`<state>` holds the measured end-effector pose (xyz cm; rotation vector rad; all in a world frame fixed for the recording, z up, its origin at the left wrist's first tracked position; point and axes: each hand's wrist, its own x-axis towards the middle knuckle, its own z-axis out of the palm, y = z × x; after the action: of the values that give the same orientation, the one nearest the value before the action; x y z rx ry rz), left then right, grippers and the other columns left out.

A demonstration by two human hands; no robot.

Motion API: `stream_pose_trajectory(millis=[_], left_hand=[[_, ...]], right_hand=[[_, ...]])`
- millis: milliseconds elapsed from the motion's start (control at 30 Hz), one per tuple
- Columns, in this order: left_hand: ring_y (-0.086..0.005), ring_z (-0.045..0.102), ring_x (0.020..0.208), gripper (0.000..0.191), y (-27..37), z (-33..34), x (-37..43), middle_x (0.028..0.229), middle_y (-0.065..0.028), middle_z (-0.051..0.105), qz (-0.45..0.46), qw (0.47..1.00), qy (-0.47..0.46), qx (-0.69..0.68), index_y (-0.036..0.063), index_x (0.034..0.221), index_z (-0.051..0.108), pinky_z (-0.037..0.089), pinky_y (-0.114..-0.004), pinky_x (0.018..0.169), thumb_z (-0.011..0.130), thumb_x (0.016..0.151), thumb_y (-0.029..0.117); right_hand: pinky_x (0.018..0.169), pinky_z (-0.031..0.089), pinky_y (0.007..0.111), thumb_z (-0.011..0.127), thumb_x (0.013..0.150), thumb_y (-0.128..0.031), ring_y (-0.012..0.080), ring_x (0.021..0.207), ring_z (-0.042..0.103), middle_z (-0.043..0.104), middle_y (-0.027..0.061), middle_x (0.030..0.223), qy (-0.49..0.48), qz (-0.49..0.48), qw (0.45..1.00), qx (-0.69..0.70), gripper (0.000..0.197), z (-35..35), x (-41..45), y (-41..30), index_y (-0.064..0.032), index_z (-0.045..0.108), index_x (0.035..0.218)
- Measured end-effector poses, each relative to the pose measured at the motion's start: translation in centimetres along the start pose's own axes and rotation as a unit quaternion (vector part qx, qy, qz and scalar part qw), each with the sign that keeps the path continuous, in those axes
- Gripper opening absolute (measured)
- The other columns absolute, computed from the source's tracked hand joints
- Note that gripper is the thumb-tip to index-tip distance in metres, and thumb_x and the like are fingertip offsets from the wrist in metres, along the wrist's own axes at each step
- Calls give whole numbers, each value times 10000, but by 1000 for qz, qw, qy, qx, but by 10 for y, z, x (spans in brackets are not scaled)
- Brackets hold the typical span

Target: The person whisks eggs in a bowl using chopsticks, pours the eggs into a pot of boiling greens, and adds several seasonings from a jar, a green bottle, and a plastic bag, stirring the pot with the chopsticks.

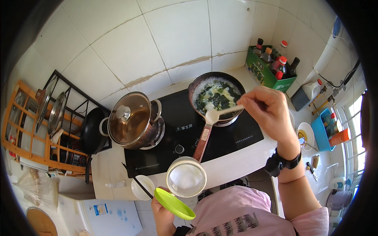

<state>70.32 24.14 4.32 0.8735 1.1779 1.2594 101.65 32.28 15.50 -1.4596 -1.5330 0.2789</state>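
Note:
My right hand [267, 110] pinches the handle of a small white plastic spoon [212, 116] above the near rim of a saucepan [195, 85]. White granules show at the spoon's tip, over the pan. Inside, a bubbling soup [217, 94] holds dark green leaves and pale yellow-white shreds. My left hand [162, 216] is at the lower middle, at a clear jar [186, 177] of white granules with its bright green lid [174, 204] swung up. Dark chopsticks [138, 183] stick out from the same hand, over a white bowl [143, 188]. The lid hides some fingers.
A lidded pot [130, 124] stands on the left burner of the black gas hob [174, 129]. A rack [44, 126] of lids and pans is at left. Bottles fill a green carton [265, 72] at back right. A bowl [304, 135] and blue basket [320, 132] sit at right.

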Motion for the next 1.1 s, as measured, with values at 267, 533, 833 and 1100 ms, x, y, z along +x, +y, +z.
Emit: stream_pose_trajectory(millis=[267, 533, 833, 1100], left_hand=[[-63, 532, 652, 93, 4, 9, 1, 765, -13, 550, -11, 998, -34, -50, 6, 853, 552, 410, -200, 577, 618, 811, -44], [-52, 533, 685, 61, 4, 9, 5, 792, 8, 594, 11, 998, -54, 43, 27, 898, 578, 410, -196, 614, 628, 863, 36], [-20, 449, 641, 139, 15, 17, 6, 738, 30, 515, -12, 996, -85, -31, 51, 836, 511, 345, -178, 580, 647, 852, 75], [-22, 461, 653, 129, 12, 11, 4, 756, 31, 514, 20, 997, -76, 22, 43, 850, 520, 358, -179, 582, 646, 847, 69]], right_hand=[[669, 480, 453, 580, 823, -152, 380, 738, 586, 615, 169, 770, -9, 26, 952, -305, 164, 29, -7, 134, -8, 629, 761], [528, 449, 337, 642, 773, -5, 260, 570, 558, 560, 104, 676, -94, -88, 991, -23, 51, 13, -25, 0, -23, 666, 813], [530, 481, 343, 729, 743, -97, 229, 637, 565, 542, 55, 745, -305, -268, 914, 14, 145, 64, -64, -17, -57, 643, 852], [525, 479, 335, 676, 716, -39, 240, 619, 587, 571, 91, 720, -242, -199, 944, 107, 96, 51, -56, -18, -34, 634, 803]])
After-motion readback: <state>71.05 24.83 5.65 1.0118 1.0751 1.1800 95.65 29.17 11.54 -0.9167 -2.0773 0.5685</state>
